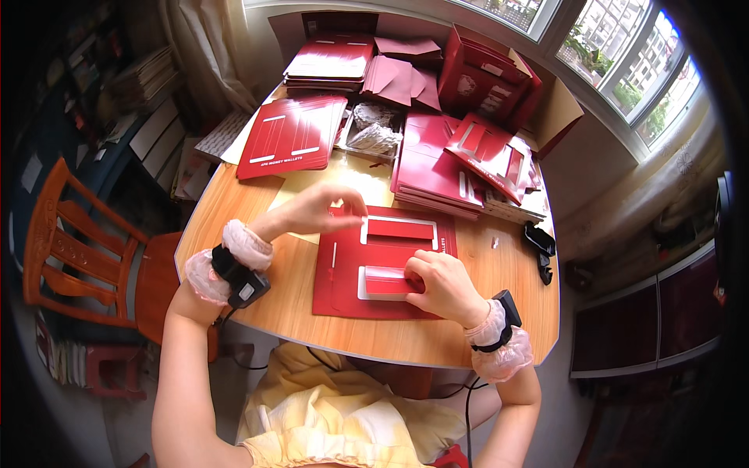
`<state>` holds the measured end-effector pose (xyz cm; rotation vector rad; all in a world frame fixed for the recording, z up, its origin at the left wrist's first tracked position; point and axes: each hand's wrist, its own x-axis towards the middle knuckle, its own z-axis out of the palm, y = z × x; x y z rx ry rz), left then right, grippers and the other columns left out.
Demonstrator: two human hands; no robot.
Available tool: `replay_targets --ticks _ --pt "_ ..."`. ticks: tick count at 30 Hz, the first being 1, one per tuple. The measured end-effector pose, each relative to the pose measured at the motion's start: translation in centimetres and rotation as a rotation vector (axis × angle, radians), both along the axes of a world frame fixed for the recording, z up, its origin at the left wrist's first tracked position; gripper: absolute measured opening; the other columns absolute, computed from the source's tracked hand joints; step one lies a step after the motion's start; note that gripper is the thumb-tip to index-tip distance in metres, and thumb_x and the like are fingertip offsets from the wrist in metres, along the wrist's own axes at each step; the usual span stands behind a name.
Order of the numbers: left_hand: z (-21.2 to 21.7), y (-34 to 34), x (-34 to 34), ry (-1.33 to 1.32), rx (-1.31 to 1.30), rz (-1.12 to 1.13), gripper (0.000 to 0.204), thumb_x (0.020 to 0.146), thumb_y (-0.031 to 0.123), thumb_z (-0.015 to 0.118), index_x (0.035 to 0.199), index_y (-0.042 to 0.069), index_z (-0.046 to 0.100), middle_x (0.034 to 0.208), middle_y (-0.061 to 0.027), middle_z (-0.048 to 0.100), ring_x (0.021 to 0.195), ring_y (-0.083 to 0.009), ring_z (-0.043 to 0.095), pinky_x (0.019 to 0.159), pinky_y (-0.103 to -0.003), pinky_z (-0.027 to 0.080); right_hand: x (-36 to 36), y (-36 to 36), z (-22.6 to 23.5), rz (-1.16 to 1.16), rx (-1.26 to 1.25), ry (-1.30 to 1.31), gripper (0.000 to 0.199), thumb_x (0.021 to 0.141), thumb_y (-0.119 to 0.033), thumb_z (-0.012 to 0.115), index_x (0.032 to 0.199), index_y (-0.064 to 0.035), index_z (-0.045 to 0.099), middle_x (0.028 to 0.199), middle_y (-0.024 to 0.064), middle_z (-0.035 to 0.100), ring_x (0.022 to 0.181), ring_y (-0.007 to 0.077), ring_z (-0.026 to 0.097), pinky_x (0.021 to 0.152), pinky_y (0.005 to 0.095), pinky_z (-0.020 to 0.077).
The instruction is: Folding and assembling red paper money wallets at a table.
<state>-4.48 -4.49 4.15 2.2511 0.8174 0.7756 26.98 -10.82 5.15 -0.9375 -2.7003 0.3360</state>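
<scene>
A red cardboard sheet (326, 269) lies flat on the table in front of me, with two white-bordered cut-outs in it. A thin red packet (384, 281) with a pale lower edge sits at the lower cut-out. My right hand (445, 286) is closed on the packet's right end, thumb and fingers pinching it. Over the sheet's upper left corner hovers my left hand (324, 209), its fingers loosely bent and apart, nothing visible in them. Its fingertips are near the left end of the upper cut-out, which shows a red strip (400, 228) inside.
Stacked red card sheets (290, 139) lie at the far left of the table, red folders (427, 160) at the far right. Between them stands a clear box (373, 129) of whitish material. A red box (488, 78) is at the back, a black strap (540, 242) near the right edge.
</scene>
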Motion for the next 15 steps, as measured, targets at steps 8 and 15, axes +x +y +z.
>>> replay_targets --ticks 8,15 --pt "-0.4 -5.0 5.2 0.293 0.199 -0.224 0.05 0.084 0.045 0.082 0.105 0.006 0.06 0.099 -0.0076 0.06 0.095 -0.0295 0.063 0.08 -0.041 0.054 -1.4 -0.3 0.2 -0.059 0.049 -0.07 0.032 0.071 -0.02 0.082 0.092 -0.0066 0.063 0.092 0.0084 0.063 0.09 0.0287 0.065 0.077 0.0402 0.0547" --pt "-1.2 -4.9 5.5 0.311 0.265 -0.149 0.035 0.076 0.023 0.078 0.099 0.005 0.06 0.096 -0.0101 0.062 0.095 -0.0301 0.065 0.078 -0.041 0.055 0.0 0.6 0.4 -0.001 -0.031 -0.061 0.031 0.072 -0.02 0.082 0.094 -0.0062 0.066 0.094 0.0078 0.063 0.094 0.028 0.064 0.078 0.0405 0.0561"
